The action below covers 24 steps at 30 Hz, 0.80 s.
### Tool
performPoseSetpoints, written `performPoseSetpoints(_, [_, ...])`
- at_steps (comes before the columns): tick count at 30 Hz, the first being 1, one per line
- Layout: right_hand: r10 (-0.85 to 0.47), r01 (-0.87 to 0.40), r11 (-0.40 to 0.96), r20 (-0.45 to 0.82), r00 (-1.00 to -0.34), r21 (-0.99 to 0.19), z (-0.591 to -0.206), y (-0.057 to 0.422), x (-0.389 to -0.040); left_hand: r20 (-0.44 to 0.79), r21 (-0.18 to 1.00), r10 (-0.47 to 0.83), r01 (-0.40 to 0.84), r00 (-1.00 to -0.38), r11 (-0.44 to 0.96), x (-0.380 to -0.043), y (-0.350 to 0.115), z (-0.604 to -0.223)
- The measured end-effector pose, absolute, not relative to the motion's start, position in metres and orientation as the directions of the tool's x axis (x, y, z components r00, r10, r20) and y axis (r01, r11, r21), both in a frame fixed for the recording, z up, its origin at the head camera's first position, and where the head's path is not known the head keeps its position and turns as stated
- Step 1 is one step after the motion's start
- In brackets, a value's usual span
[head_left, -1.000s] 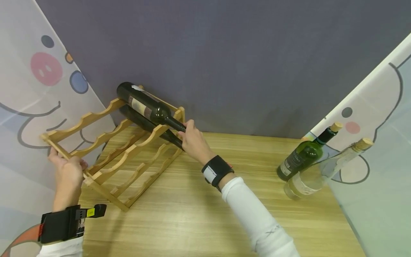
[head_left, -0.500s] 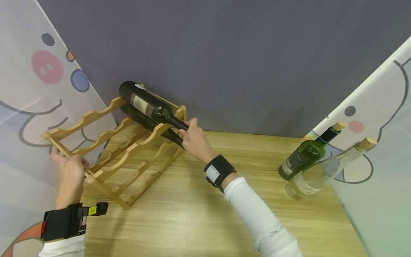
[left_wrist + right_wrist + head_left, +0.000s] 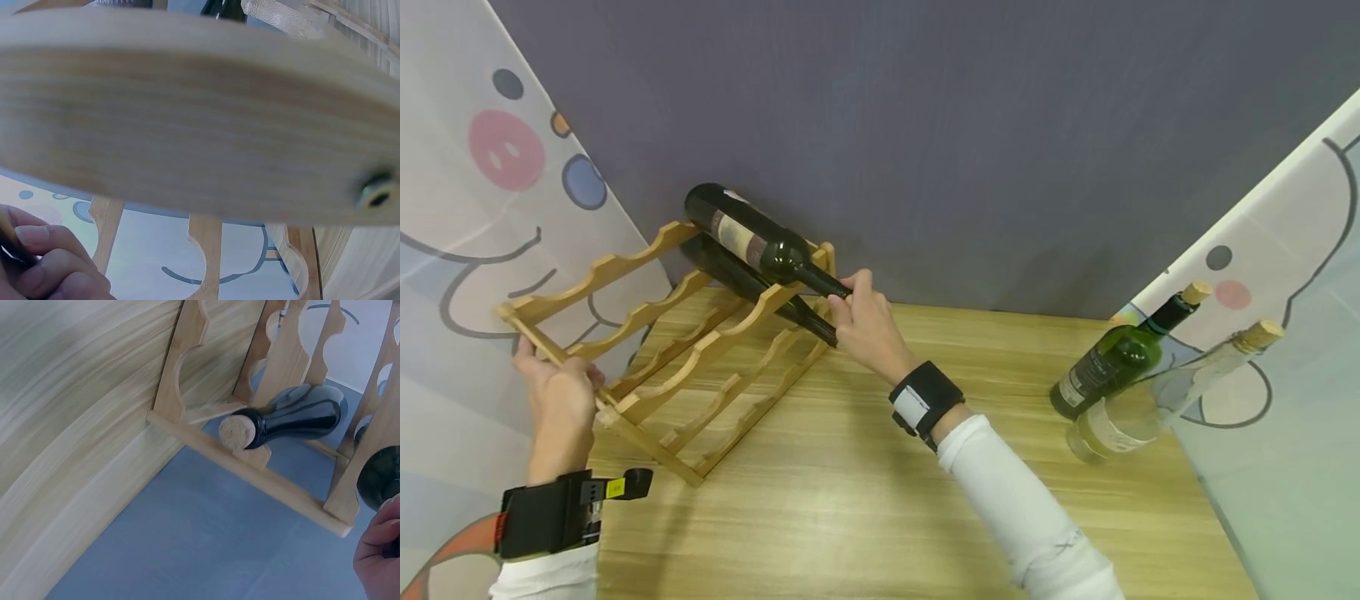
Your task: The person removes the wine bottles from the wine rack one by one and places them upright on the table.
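Note:
A wooden wine rack (image 3: 651, 448) stands on the table at the left. My left hand (image 3: 559, 400) grips its near side rail, and in the left wrist view that rail (image 3: 187, 131) fills the middle above the curled fingers (image 3: 56, 262). Across the rack's top row, at the back, lies a dark wine bottle (image 3: 741, 237) with a cream and brown label. My right hand (image 3: 872, 329) holds this bottle by its neck, hiding the mouth. Directly below, a second dark bottle (image 3: 726, 268) lies in a lower row; the right wrist view shows its cork (image 3: 237, 431).
Upright at the right of the wooden table (image 3: 850, 500) stand a green wine bottle (image 3: 1101, 367) and a clear bottle (image 3: 1123, 421), both corked. A grey wall (image 3: 925, 150) closes off the back, and cartoon-printed panels (image 3: 572, 250) flank both sides.
The right hand and the upper bottle have shifted slightly to the right, the bottle's base moving along the rack's top. The left hand keeps its grip, and the rack stays nearly in place.

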State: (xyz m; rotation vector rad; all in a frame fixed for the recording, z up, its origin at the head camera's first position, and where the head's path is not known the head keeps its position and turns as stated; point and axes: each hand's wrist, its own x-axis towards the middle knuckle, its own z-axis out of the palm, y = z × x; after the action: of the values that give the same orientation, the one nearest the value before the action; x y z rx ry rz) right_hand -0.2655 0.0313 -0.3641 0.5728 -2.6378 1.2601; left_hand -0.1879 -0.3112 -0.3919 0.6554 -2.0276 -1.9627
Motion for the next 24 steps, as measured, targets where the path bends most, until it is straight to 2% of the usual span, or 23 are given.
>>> performPoseSetpoints(10, [-0.288,-0.435,0.625,0.327,-0.9,-0.648,-0.355,0.045,-0.268,-0.141,0.989,-0.472,-0.144,-0.871,-0.029,-0.191,-0.323,-0.391])
performPoseSetpoints(14, [-0.315,-0.414,0.698,0.268,-0.91,-0.585,-0.353,0.047,-0.267,-0.157,0.985,-0.483,-0.174,-0.861,-0.011,-0.19,-0.324,-0.392])
performPoseSetpoints(21, [-0.367,-0.396,0.839,0.149,-0.918,-0.374,-0.342,0.045,-0.266,-0.161,0.982,-0.489,-0.186,-0.857,0.003,-0.19,-0.323,-0.39])
performPoseSetpoints(24, [-0.374,-0.384,0.86,0.096,-0.922,-0.338,-0.335,0.042,-0.265,-0.159,0.981,-0.492,-0.195,-0.856,0.021,-0.191,-0.322,-0.389])
